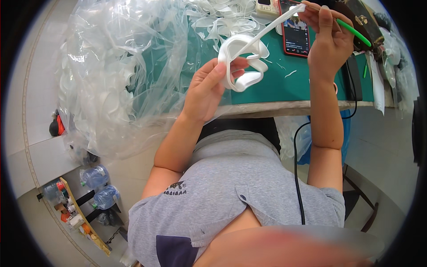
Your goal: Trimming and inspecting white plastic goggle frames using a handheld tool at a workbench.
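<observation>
My left hand is closed on a white, soft-looking mask skirt, curved like a diving mask with a nose notch. The thumb lies on its near rim and the fingers pass behind. A narrow white strip stretches taut from the skirt up to my right hand. There, at the upper right, my fingers pinch the strip's far end. A slim tool with a bright green handle is also held in that hand, its handle sticking out to the right; its tip is hard to make out.
A phone in a red case lies on the green table mat among white scraps. Cut white strips heap behind. Clear plastic bags of white parts cover the left. At right stand a dark box and a black cable.
</observation>
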`<state>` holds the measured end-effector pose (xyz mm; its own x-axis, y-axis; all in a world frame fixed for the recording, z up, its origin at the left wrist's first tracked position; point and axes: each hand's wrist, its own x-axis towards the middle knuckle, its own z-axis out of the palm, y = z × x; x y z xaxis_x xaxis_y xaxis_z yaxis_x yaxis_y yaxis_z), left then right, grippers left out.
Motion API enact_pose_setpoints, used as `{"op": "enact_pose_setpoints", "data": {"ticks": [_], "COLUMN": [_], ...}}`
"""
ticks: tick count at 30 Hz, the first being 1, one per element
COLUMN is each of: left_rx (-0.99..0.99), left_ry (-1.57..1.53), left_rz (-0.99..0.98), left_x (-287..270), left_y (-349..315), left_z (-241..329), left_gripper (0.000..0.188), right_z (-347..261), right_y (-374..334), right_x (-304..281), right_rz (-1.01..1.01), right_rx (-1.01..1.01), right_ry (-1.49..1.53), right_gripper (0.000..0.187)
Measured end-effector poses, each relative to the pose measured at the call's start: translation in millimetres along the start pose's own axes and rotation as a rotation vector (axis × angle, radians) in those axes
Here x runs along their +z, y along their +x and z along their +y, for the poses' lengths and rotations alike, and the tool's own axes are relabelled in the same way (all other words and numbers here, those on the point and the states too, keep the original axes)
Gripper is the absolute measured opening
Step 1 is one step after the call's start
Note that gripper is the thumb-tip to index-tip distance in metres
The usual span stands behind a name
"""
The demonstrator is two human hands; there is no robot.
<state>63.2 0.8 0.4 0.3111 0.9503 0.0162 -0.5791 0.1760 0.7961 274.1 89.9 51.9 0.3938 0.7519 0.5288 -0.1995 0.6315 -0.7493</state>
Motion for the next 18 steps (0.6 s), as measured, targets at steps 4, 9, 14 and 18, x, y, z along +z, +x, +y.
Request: {"op": "enact_pose_setpoints", "data": {"ticks": [4,9,14,18], "left_rx": [0.058,0.113,0.182,0.183], "left_ry": [-0.144,-0.188,-0.076,-0.061], "left_rz": [0.074,0.056,0.031,0.071], "left_x": [3.6,-9.4,-11.4,-4.1], "left_y": [-7.8,-12.8,-17.3,-21.8], "left_z": [4.8,6.2,4.6,9.5], "left_gripper": [0.032,0.031,0.027,0.029], "right_z": [18.5,-13.2,-25.2,-19.1], "right_y": [-8.1,-29.4,-50.7,-64.0], "right_x": [-8.5,12.4,35.9,32.1], "right_rz": [-0.341,-0.594,-0.536,-0.817], "right_rx": [0.136,0.200,0.114,0.219], "right_ry": [-0.154,-0.123,-0.295,-0.291], "right_gripper": [0.015,0.020,0.021,0.020]}}
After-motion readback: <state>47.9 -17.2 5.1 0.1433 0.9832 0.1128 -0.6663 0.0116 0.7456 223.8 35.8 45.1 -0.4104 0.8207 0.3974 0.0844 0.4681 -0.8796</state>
